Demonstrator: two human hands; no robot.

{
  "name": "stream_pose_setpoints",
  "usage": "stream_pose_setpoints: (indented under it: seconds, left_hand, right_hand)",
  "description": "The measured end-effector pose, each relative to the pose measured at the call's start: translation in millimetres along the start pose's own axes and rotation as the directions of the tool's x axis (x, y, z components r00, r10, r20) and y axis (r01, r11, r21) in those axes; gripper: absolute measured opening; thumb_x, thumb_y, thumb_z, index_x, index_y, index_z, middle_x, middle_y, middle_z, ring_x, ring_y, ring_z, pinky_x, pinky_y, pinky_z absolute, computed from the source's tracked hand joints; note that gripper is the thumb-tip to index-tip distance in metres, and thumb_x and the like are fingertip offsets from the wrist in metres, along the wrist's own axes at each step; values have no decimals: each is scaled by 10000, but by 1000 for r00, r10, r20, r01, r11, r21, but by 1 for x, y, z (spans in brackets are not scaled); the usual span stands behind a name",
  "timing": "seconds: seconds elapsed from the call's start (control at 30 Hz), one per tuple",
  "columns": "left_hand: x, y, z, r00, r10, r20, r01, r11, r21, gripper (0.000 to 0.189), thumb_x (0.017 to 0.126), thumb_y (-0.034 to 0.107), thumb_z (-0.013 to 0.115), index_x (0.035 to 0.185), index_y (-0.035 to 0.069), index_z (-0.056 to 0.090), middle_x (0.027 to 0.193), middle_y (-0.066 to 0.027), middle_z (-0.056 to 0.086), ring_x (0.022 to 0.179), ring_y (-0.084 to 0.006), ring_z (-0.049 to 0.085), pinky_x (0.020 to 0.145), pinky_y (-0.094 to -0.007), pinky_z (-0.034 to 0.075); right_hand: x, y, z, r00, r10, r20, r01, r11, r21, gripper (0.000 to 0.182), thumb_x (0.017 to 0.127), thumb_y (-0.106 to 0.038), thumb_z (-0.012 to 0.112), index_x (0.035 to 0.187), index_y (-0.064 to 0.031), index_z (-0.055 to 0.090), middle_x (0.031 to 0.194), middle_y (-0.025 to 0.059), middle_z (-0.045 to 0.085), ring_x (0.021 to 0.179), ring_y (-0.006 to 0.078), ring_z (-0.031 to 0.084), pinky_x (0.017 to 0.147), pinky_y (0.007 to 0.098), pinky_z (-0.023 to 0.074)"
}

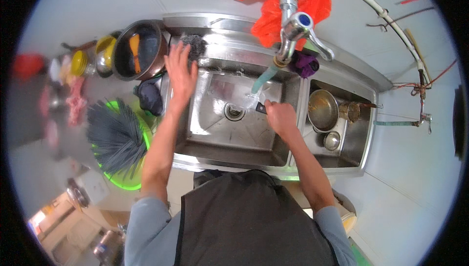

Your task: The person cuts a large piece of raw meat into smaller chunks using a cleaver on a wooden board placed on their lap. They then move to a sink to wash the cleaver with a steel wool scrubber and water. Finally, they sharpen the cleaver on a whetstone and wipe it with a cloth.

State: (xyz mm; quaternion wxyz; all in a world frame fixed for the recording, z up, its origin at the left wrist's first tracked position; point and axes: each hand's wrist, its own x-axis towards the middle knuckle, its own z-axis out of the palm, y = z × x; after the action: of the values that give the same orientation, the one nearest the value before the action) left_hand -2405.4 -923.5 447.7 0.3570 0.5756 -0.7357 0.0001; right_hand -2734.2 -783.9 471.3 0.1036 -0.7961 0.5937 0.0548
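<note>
My right hand (280, 117) grips a black handle (261, 108) over the large basin of a stainless steel sink (234, 134). Water runs from the green hose (264, 79) on the faucet (295, 33) beside that handle; the far part of the held tool is hard to make out in the water. My left hand (181, 69), fingers spread, is over the basin's left back corner, beside a dark scouring pad (194, 46) on the sink's back ledge. Whether its fingertips touch the pad cannot be told.
A metal pot (322, 110), a small cup (350, 112) and a round metal piece (332, 141) lie in the right basin. At left stand a big pan (157, 49) holding an orange spatula (134, 51), a dark cloth (149, 97) and a green basket (126, 185) of thin dark sticks.
</note>
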Motion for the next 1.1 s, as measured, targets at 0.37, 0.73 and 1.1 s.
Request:
stream_pose_setpoints:
  seconds: [0.37, 0.73, 1.1]
  left_hand:
    - [-118, 144, 0, 812, 177, 556, 57, 924, -379, 582, 1025, 176, 494, 1591, 125, 367, 1662, -109, 320, 1546, -329, 263, 1269, -527, 179]
    - [-81, 162, 36, 796, 13, 606, -13, 1000, -5, 657, 1037, 382, 508, 1638, 260, 271, 1681, -214, 211, 1572, -395, 140, 1236, -645, 127]
    - [-120, 156, 37, 953, 4, 303, 107, 931, -349, 435, 929, 41, 634, 1354, 4, 549, 1412, -207, 550, 1362, -398, 479, 1138, -451, 403]
  right_hand:
    - [1, -4, -13, 992, -93, -81, 95, 995, 24, 86, 815, -118, 644, 883, -70, 665, 761, 141, 717, 700, 352, 722, 626, 480, 573]
    - [-39, -1, -23, 990, -106, -91, 108, 994, 17, 153, 885, -106, 586, 971, -67, 707, 733, 137, 720, 694, 329, 738, 591, 457, 582]
    - [-26, -11, -15, 993, -69, -93, 69, 998, -5, 163, 882, -74, 561, 966, -3, 682, 740, 202, 715, 692, 356, 738, 614, 481, 581]
